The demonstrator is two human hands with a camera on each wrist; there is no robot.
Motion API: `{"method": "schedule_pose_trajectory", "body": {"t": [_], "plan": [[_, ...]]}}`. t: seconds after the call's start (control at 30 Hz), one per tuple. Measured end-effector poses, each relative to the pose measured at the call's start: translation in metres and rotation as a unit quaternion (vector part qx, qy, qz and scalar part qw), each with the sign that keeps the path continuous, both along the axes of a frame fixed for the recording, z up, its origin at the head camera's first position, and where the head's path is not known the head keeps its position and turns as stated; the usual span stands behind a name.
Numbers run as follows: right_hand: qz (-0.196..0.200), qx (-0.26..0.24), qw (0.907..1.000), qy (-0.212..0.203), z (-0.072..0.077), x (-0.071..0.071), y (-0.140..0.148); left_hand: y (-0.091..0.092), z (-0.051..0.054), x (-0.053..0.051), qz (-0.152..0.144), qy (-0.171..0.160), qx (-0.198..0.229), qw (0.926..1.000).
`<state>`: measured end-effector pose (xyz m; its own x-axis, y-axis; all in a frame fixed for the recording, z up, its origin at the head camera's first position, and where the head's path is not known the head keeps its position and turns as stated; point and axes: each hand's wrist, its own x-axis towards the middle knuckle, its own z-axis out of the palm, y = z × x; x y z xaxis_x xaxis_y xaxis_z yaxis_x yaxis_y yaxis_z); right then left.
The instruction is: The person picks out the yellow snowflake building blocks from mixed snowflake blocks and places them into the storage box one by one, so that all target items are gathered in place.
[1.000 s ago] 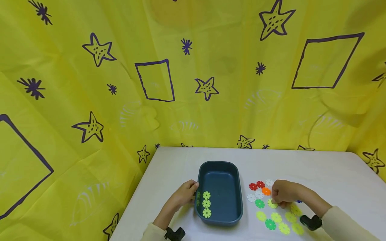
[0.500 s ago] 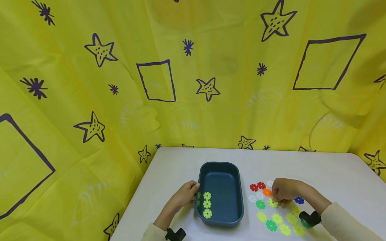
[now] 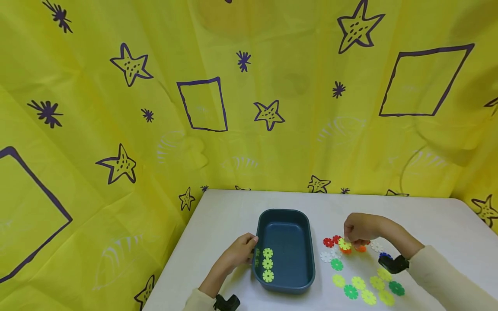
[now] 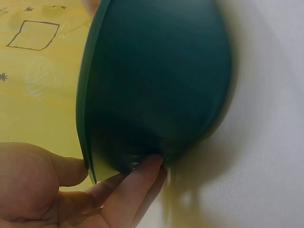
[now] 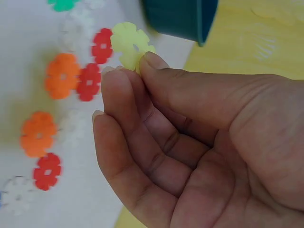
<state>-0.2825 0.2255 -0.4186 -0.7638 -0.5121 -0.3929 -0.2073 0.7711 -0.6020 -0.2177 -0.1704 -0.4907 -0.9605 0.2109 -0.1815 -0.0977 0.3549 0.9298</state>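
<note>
Head view: my left hand [image 3: 240, 249] comes up from the near side, forearm angled forward, at the left side of the dark teal, rounded-rectangular plastic tray [image 3: 289, 255]; left wrist view has thumb at the rim, fingers against the outer wall, gripping it. My right hand [image 3: 362, 228] reaches in from the right, wrist bent, knuckles up, fingertips down. Right wrist view: thumb pinches a pale yellow, flower-shaped plastic disc [image 5: 126, 40] against the fingertips, fingers bent side by side. That disc is off the white tabletop [image 3: 229, 211], right of the tray, partly covering an orange notched disc [image 3: 346, 251] from the head camera. Three yellow notched discs [image 3: 267, 263] line up inside the tray, left side. Loose red, white, green, yellow, blue discs [image 3: 336, 264] lie right of the tray. Cream sleeves [image 3: 447, 276], black wrist cameras [image 3: 393, 264]. Markings: purple line-drawn stars [image 3: 269, 114] and four-sided outlines [image 3: 198, 81] on the yellow backdrop sheet [image 3: 299, 160].
</note>
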Motion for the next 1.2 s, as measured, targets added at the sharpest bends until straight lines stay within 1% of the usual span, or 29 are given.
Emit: {"method": "schedule_pose_trajectory", "body": {"t": [0.13, 0.23, 0.33, 0.47, 0.67, 0.8, 0.9, 1.03, 1.2], "plan": [[0.006, 0.003, 0.9998, 0.019, 0.017, -0.007, -0.009, 0.0, -0.001, 0.0, 0.001, 0.0, -0.005, 1.0], [0.006, 0.0, 0.9997, 0.025, 0.028, -0.01, -0.017, 0.0, 0.0, 0.0, 0.003, -0.002, -0.007, 1.0], [0.012, -0.003, 0.9995, 0.03, 0.035, -0.011, -0.026, 0.0, 0.0, 0.001, 0.005, -0.003, -0.007, 1.0], [0.019, -0.007, 0.9991, 0.036, 0.04, -0.012, -0.04, -0.001, 0.0, 0.001, 0.005, -0.001, -0.008, 1.0], [0.036, -0.024, 0.9985, 0.033, 0.045, -0.014, -0.063, 0.0, 0.0, 0.001, 0.008, -0.001, -0.008, 0.9999], [0.055, -0.028, 0.9972, 0.041, 0.047, -0.016, -0.08, 0.0, 0.001, 0.001, 0.008, -0.001, -0.009, 0.9999], [0.064, -0.021, 0.9967, 0.046, 0.046, -0.019, -0.094, 0.0, 0.002, 0.002, 0.009, -0.002, -0.008, 0.9999], [0.071, -0.009, 0.9966, 0.039, 0.042, -0.024, -0.113, 0.0, 0.002, 0.002, 0.008, -0.001, -0.011, 0.9999], [0.097, 0.009, 0.9945, 0.039, 0.035, -0.03, -0.135, 0.001, 0.003, 0.001, 0.005, 0.003, -0.011, 0.9999]]}}
